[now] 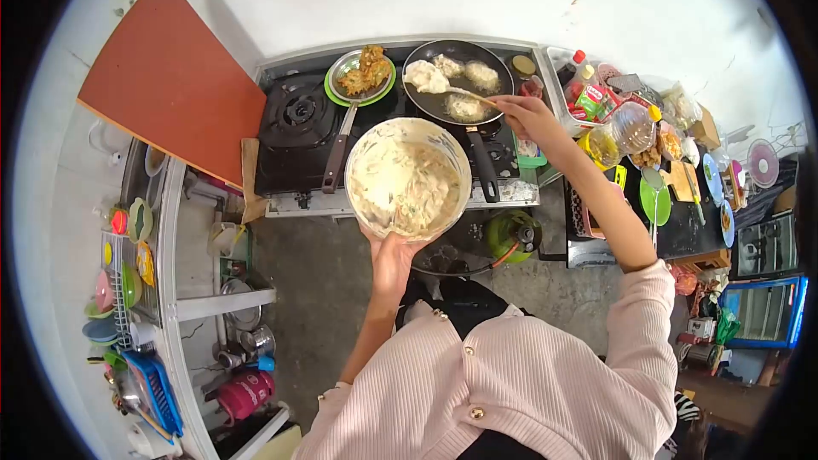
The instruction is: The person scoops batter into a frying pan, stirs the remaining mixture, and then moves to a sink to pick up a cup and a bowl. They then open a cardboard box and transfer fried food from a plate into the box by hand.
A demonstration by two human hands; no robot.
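Note:
My left hand (394,257) grips the near rim of a white bowl (352,150) full of pale, lumpy batter with green flecks (409,175). Over the frying pan (415,108), my right hand (526,116) holds a spoon (474,97) by its handle. The spoon's head is at a mound of batter (425,77) by the pan's left side. Several other pale fritters (481,76) lie in the oil. The pan stands on the stove, its dark handle (483,166) pointing toward me, right of the bowl.
Left of the pan, a skimmer (338,149) lies across a green-rimmed plate with browned fritters (365,75). An unused burner (300,109) sits beside a tall red-brown board (175,77). Bottles and packets (588,98) crowd the right side. A green gas cylinder (509,234) stands below the stove.

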